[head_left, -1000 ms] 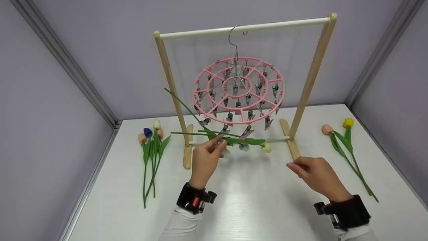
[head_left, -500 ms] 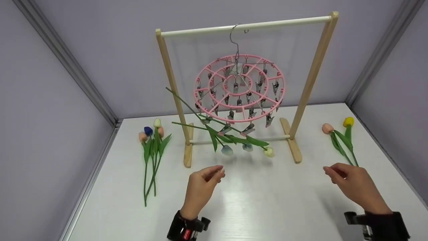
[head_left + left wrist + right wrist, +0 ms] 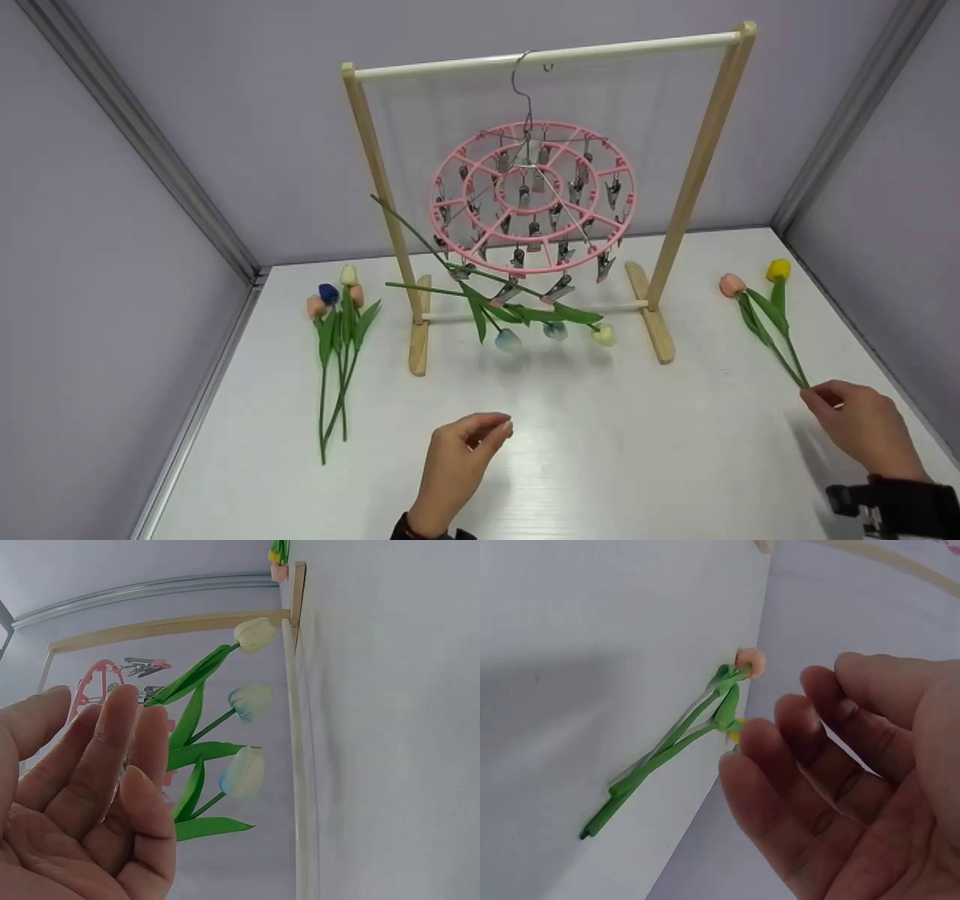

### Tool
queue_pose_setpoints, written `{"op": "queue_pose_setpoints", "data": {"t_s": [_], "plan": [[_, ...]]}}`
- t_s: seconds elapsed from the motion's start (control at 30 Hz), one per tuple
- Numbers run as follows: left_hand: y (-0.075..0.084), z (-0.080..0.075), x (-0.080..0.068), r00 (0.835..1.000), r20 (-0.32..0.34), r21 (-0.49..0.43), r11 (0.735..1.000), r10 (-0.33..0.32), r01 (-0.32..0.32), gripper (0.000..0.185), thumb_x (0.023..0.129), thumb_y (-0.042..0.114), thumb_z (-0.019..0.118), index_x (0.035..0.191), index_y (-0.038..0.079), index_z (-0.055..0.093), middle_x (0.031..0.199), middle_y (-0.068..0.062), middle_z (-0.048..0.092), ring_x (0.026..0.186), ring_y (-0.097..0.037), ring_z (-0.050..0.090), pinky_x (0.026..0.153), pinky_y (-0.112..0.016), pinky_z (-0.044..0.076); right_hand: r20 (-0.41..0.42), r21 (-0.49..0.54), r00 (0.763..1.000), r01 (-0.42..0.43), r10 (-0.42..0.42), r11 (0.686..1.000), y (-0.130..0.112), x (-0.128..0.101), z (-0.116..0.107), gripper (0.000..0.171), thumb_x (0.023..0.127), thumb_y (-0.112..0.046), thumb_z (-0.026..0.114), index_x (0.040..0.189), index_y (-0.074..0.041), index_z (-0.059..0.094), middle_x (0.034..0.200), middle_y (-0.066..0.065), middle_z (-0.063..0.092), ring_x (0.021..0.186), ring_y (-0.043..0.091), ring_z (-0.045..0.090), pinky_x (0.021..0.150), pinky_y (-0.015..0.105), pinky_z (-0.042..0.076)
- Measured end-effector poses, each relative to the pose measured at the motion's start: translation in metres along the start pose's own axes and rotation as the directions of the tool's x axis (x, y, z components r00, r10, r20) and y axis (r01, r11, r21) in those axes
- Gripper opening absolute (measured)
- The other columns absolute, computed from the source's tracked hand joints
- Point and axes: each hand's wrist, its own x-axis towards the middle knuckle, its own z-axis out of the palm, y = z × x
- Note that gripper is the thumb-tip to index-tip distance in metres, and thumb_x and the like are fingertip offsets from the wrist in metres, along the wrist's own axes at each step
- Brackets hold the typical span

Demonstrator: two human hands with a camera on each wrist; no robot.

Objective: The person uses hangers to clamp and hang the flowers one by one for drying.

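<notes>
Grey-lilac walls are closing in a white tabletop point(image 3: 570, 450), and a wooden rack point(image 3: 697, 172) is standing toward its far edge with a pink clip hanger point(image 3: 534, 196) hanging from the bar. I am reaching my right hand point(image 3: 862, 427) toward the two tulips point(image 3: 765, 315) lying along the right edge, one peach-headed, one yellow. Their stem ends are pointing at me, just off my fingertips; from the head view I cannot tell whether I am touching them, and the wrist view is showing my fingers point(image 3: 780, 787) loosely spread, relaxed and holding nothing, a little apart from the stems point(image 3: 652, 765).

These look like artificial flowers: light, with thin stems that are probably springy rather than limp, and soft heads that would crush or bend. I judge the lower stem to be the place to pinch, away from leaves and head.

My left hand point(image 3: 457, 465) is hovering over the near middle of the tabletop, fingers loosely curled, empty. Three tulips point(image 3: 555, 326) are dangling from the hanger's clips; another bunch point(image 3: 337, 330) is lying near the left edge.
</notes>
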Motion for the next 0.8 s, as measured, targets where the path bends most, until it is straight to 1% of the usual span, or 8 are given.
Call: {"op": "queue_pose_setpoints", "data": {"t_s": [0.07, 0.13, 0.23, 0.37, 0.47, 0.53, 0.7, 0.8], "plan": [[-0.001, 0.003, -0.004, 1.000, 0.015, 0.010, 1.000, -0.010, 0.010, 0.021, 0.088, 0.037, 0.063, 0.097, 0.020, 0.072, 0.085, 0.011, 0.069, 0.072, -0.006, 0.063, 0.061, -0.029, 0.051, 0.012, -0.018, 0.999, -0.031, 0.031, 0.999, 0.007, 0.001, 0.001, 0.029, 0.092, -0.021, 0.059, 0.093, 0.007, 0.066, 0.076, 0.013, 0.066, 0.069, 0.032, 0.059, 0.056, 0.041, 0.042], [-0.002, 0.006, -0.008, 0.999, 0.031, 0.014, 1.000, -0.019, 0.019, 0.020, 0.088, 0.037, 0.063, 0.096, 0.021, 0.072, 0.084, 0.012, 0.068, 0.071, -0.006, 0.062, 0.060, -0.030, 0.050, 0.028, -0.037, 0.997, -0.070, 0.071, 0.997, 0.014, 0.001, 0.003, 0.027, 0.089, -0.018, 0.060, 0.093, 0.009, 0.065, 0.073, 0.014, 0.065, 0.064, 0.030, 0.058, 0.053, 0.039, 0.041], [-0.001, 0.009, -0.011, 0.998, 0.051, 0.012, 1.000, -0.022, 0.022, 0.018, 0.088, 0.035, 0.064, 0.095, 0.021, 0.072, 0.083, 0.012, 0.068, 0.069, -0.006, 0.062, 0.059, -0.031, 0.050, 0.060, -0.065, 0.988, -0.138, 0.142, 0.988, 0.020, 0.001, 0.005, 0.028, 0.088, -0.017, 0.061, 0.094, 0.010, 0.063, 0.072, 0.015, 0.064, 0.060, 0.027, 0.057, 0.049, 0.036, 0.041], [0.001, 0.013, -0.014, 0.998, 0.069, 0.027, 1.000, -0.014, 0.013, 0.018, 0.088, 0.036, 0.063, 0.093, 0.022, 0.072, 0.081, 0.014, 0.068, 0.067, -0.005, 0.061, 0.059, -0.030, 0.050, 0.135, -0.092, 0.958, -0.242, 0.253, 0.966, 0.025, 0.002, 0.008, 0.032, 0.088, -0.020, 0.060, 0.097, 0.011, 0.061, 0.076, 0.021, 0.063, 0.063, 0.030, 0.057, 0.048, 0.038, 0.041], [0.002, 0.016, -0.014, 0.997, 0.082, 0.040, 0.999, -0.001, -0.003, 0.019, 0.088, 0.038, 0.062, 0.093, 0.023, 0.072, 0.081, 0.016, 0.067, 0.067, -0.004, 0.060, 0.059, -0.031, 0.050, 0.166, -0.107, 0.937, -0.294, 0.308, 0.950, 0.027, 0.003, 0.009, 0.032, 0.088, -0.020, 0.059, 0.098, 0.010, 0.061, 0.080, 0.024, 0.062, 0.067, 0.034, 0.058, 0.051, 0.040, 0.042], [0.002, 0.018, -0.015, 0.996, 0.090, 0.041, 0.999, 0.010, -0.014, 0.019, 0.088, 0.039, 0.061, 0.093, 0.024, 0.072, 0.082, 0.016, 0.067, 0.067, -0.003, 0.060, 0.059, -0.032, 0.051, 0.162, -0.106, 0.935, -0.302, 0.316, 0.947, 0.028, 0.003, 0.010, 0.030, 0.087, -0.018, 0.058, 0.098, 0.010, 0.061, 0.081, 0.025, 0.061, 0.068, 0.035, 0.058, 0.051, 0.041, 0.042], [0.002, 0.020, -0.017, 0.994, 0.108, 0.032, 0.999, 0.025, -0.029, 0.019, 0.089, 0.038, 0.061, 0.093, 0.023, 0.072, 0.081, 0.016, 0.067, 0.067, -0.003, 0.060, 0.060, -0.031, 0.051, 0.132, -0.094, 0.947, -0.282, 0.293, 0.955, 0.028, 0.001, 0.011, 0.025, 0.085, -0.014, 0.055, 0.093, 0.010, 0.061, 0.075, 0.022, 0.061, 0.062, 0.032, 0.057, 0.048, 0.040, 0.042], [0.002, 0.021, -0.018, 0.992, 0.119, 0.022, 0.999, 0.031, -0.034, 0.019, 0.089, 0.037, 0.061, 0.093, 0.023, 0.073, 0.080, 0.016, 0.067, 0.067, -0.002, 0.060, 0.060, -0.030, 0.051, 0.127, -0.095, 0.951, -0.271, 0.282, 0.958, 0.029, 0.000, 0.012, 0.025, 0.082, -0.011, 0.055, 0.089, 0.012, 0.062, 0.072, 0.022, 0.061, 0.059, 0.032, 0.057, 0.048, 0.041, 0.043]]}}
